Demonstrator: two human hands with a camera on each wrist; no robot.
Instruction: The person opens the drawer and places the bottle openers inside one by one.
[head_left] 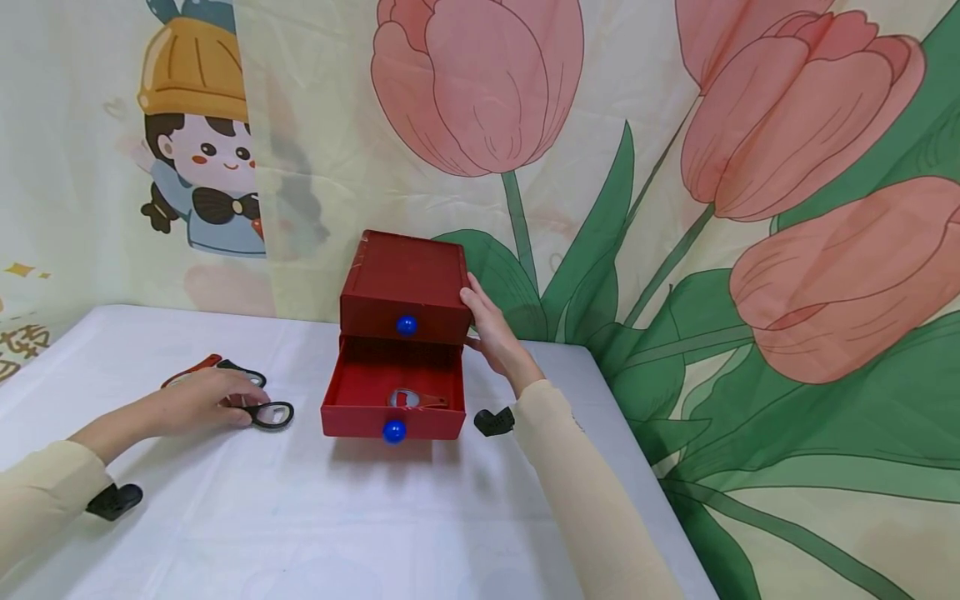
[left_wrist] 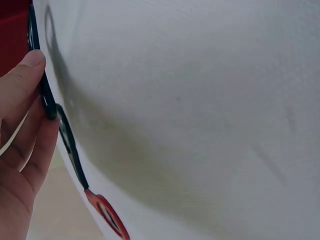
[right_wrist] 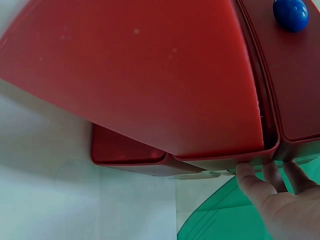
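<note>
My left hand [head_left: 198, 402] pinches a black bottle opener [head_left: 272, 427] with an oval loop end between thumb and fingers. In the left wrist view the opener [left_wrist: 46, 92] is seen edge-on. Just behind that hand lie a red opener [head_left: 204, 364] and a dark green opener [head_left: 243, 367]. My right hand [head_left: 497, 337] rests its extended fingers against the right side of a red two-drawer cabinet [head_left: 412, 262]. The lower drawer [head_left: 345, 419] is pulled out, holding another bottle opener [head_left: 420, 400]; the upper one is closed. In the right wrist view the fingers [right_wrist: 252, 182] touch the cabinet's side.
Both drawers have blue knobs [head_left: 394, 432]. A white cloth covers the table [head_left: 337, 525], with its right edge beyond the right forearm. A curtain printed with tulips [head_left: 480, 83] hangs behind. Black devices [head_left: 115, 502] are worn at the wrists.
</note>
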